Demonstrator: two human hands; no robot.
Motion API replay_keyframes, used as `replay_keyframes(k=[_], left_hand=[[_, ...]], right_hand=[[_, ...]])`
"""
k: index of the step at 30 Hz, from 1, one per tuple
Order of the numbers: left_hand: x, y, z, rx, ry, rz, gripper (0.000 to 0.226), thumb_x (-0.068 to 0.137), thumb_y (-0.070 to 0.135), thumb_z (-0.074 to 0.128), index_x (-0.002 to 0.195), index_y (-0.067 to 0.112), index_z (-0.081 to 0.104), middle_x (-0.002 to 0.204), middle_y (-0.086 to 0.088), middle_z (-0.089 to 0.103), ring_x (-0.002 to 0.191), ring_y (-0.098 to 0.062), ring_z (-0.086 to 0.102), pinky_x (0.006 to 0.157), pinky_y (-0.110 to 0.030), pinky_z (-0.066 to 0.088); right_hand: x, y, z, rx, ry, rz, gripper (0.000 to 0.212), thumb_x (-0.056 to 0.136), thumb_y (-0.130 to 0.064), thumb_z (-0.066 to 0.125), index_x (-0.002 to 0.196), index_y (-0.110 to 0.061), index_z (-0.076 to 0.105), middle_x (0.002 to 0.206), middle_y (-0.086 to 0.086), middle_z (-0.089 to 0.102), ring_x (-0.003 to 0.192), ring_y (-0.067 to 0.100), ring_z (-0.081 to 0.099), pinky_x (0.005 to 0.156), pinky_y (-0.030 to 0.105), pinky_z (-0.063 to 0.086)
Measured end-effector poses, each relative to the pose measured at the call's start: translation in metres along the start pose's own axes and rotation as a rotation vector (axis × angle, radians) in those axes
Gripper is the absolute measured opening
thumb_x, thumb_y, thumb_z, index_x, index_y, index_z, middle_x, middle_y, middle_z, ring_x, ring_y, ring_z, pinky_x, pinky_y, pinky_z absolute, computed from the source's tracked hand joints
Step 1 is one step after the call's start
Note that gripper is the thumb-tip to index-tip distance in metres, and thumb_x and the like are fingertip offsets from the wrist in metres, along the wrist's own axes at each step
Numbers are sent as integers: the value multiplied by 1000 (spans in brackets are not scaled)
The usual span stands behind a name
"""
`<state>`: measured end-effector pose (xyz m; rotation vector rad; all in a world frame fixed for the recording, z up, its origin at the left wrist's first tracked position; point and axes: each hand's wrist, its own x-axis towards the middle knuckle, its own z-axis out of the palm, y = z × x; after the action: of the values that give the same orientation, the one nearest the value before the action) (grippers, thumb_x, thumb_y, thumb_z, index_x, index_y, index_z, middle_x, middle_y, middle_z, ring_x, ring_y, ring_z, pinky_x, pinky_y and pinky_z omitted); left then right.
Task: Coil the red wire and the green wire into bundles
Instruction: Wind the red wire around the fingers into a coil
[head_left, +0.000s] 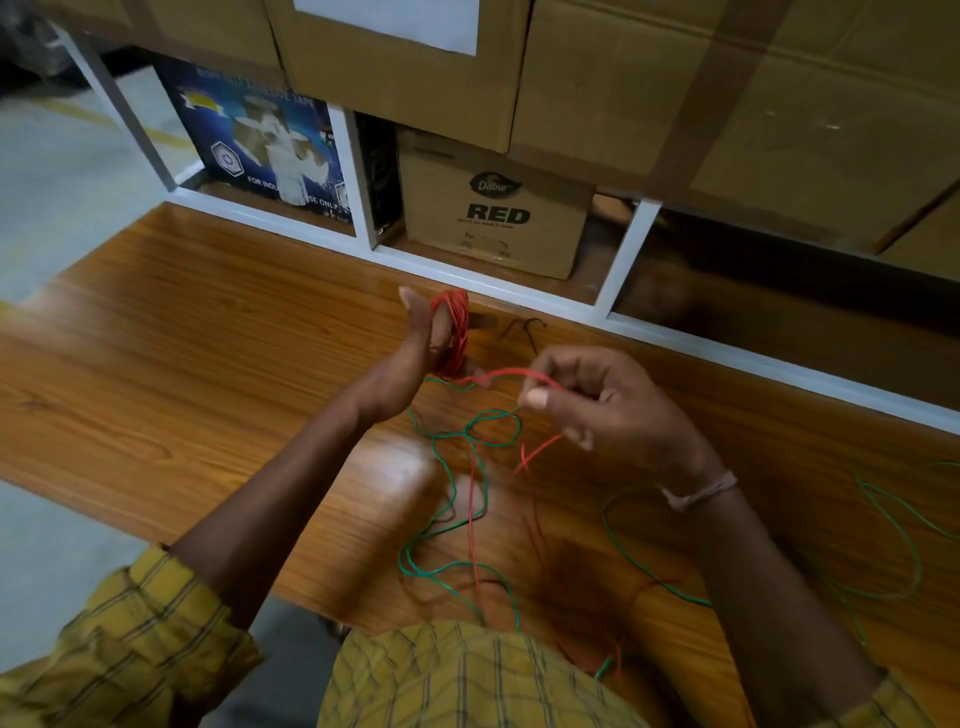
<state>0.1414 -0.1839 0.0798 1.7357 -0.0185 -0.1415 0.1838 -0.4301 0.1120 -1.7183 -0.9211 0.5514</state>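
— While the left hand (415, 358) stands upright over the tabletop (208, 338), what is wound on it?

— Many turns of red wire (456, 332), wrapped round its fingers (441, 327). The thumb points up, apart from the coil. The fingers look fairly straight inside the loops, though the wire hides most of them, so I cannot tell how much they curl.

— And the right hand (608, 405)?

— It is raised just beside the left, fingers curled, pinching the free run of red wire between thumb and forefinger. That strand arcs from the coil to the pinch, and a short red tail hangs below the hand.

— Where does the rest of the red go?

— One strand drops down toward the person's yellow checked shirt (467, 675), crossing the green.

— The green wire (467, 431)?

— Loose on the tabletop, uncoiled. It makes a tangle of loops under and between the hands, runs toward the shirt, and more loops lie near the right forearm out to the right edge.

— Anything else?

— A thread band (701, 491) on the right wrist, cardboard boxes (493, 223) in a white shelf (623, 249) behind the tabletop, one printed "RED", and small dark bits (524, 330) near the far edge, too small to identify.
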Motion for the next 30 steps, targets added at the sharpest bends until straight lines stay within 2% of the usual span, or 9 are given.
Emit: replay_keyframes(k=[3, 7, 12, 14, 17, 21, 23, 25, 30], left_hand=[[-9, -4, 0, 9, -48, -11, 122, 56, 110, 7, 141, 36, 55, 132, -20, 71, 98, -45, 74, 90, -42, 57], [-18, -5, 3, 24, -191, -43, 138, 55, 111, 5, 152, 20, 45, 141, -6, 66, 86, -37, 68, 87, -47, 51], [-26, 2, 14, -108, -377, -28, 141, 55, 111, 10, 155, 16, 39, 141, -15, 61, 81, -33, 60, 78, -38, 51], [-28, 8, 18, -178, -429, 3, 142, 56, 111, 12, 157, 14, 37, 141, -18, 61, 78, -29, 60, 76, -37, 48], [-27, 19, 20, -277, -473, 38, 144, 56, 109, 14, 159, 11, 34, 143, -24, 58, 79, -29, 58, 75, -39, 47], [-24, 32, 17, -394, -453, 73, 145, 59, 96, -12, 161, 3, 31, 145, -29, 56, 80, -30, 58, 74, -38, 48], [-22, 35, 16, -456, -411, 93, 145, 60, 89, -23, 161, 0, 31, 142, -23, 62, 81, -29, 60, 79, -41, 48], [-17, 36, 14, -518, -354, 120, 144, 62, 89, -24, 161, -1, 29, 151, -27, 55, 84, -33, 59, 83, -43, 47], [-3, 33, 2, -573, -132, 187, 139, 67, 89, -25, 161, 2, 29, 160, -22, 48, 101, -40, 66, 96, -50, 47]], right_hand=[[9, -6, -22, 131, 83, -58, 18, 102, -15, 60, 99, 1, 69, 55, -2, 45, 44, 11, 35, 45, 32, 27], [30, -8, -39, 133, 158, -81, 21, 106, -17, 56, 103, -2, 71, 60, 7, 38, 52, 16, 31, 49, 34, 25], [64, 10, -41, 15, 347, -20, 20, 108, -19, 56, 100, -10, 71, 65, 7, 42, 57, 10, 37, 51, 19, 33], [72, 27, -37, -4, 414, 12, 16, 105, -21, 61, 94, -16, 72, 66, -2, 51, 58, 3, 43, 54, 14, 36], [77, 61, -29, -37, 514, 110, 18, 99, -26, 70, 89, -11, 70, 75, -11, 65, 67, -3, 56, 63, 17, 43], [65, 87, 1, 78, 404, 176, 12, 101, -18, 61, 99, -12, 72, 73, -5, 65, 57, 2, 55, 53, 20, 42], [54, 87, 18, 116, 329, 224, 23, 106, -27, 56, 113, -11, 71, 72, 6, 63, 48, 7, 48, 41, 20, 34], [44, 88, 31, 131, 244, 259, 27, 110, -29, 50, 115, -12, 70, 75, 14, 64, 42, 8, 44, 37, 18, 29], [23, 80, 48, 223, 0, 356, 36, 112, -30, 44, 126, -12, 71, 69, 5, 59, 36, 7, 34, 33, 16, 22]])
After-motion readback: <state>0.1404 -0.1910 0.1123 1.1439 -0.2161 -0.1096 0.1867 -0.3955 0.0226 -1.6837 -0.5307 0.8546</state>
